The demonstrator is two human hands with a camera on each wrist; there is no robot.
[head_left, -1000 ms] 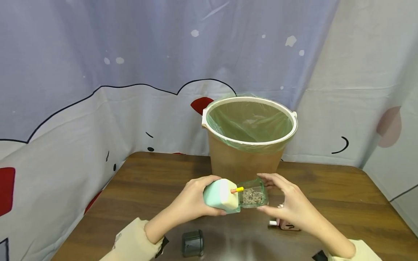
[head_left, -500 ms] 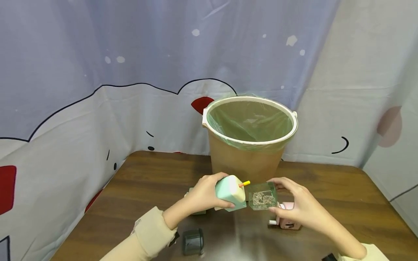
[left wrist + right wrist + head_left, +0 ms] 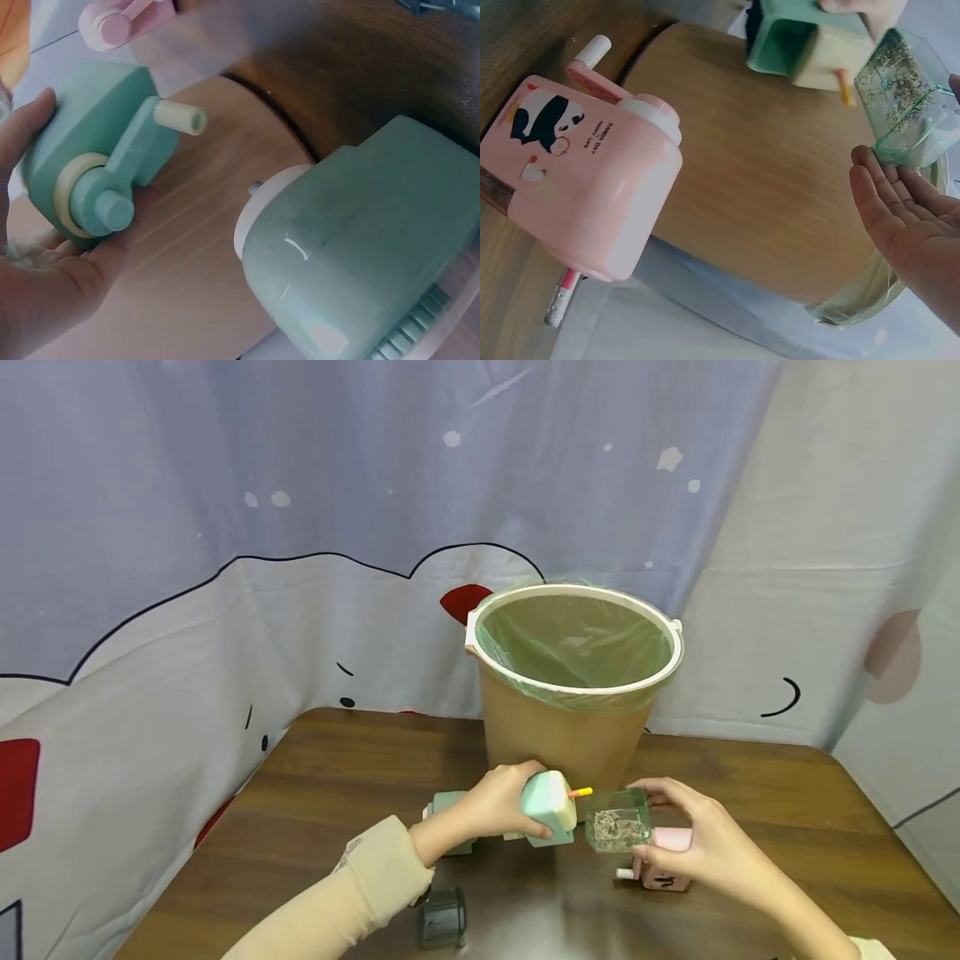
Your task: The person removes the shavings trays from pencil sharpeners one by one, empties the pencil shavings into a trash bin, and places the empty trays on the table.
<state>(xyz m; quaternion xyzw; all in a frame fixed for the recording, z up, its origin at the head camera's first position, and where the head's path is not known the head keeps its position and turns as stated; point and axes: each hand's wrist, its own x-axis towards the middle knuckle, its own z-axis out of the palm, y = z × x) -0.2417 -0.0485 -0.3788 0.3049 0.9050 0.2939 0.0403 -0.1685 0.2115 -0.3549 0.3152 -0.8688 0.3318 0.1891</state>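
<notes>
Eleven o'clock from our drawer [image 3: 618, 823], bin [image 3: 564, 735] | four, part-hidden pink sharpener [image 3: 671, 838] | outstretched right hand [image 3: 699, 837] pinches drawer, left hand [image 3: 497, 803] grips mint sharpener [image 3: 542, 800]

Place: screened-off spot, home or studio unclear
Table [image 3: 352, 768]: brown wood-grain
Curtain [image 3: 337, 477]: cartoon print, behind and both sides

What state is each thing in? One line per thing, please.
Mint sharpener, held in left hand, drawer slot open.
Clear tray, held in right hand, containing shavings.
Bin, open, lined with green bag.
Pink sharpener, resting on table.
Grey-green sharpener, on table.
Dark container, on table, contents unclear.
</notes>
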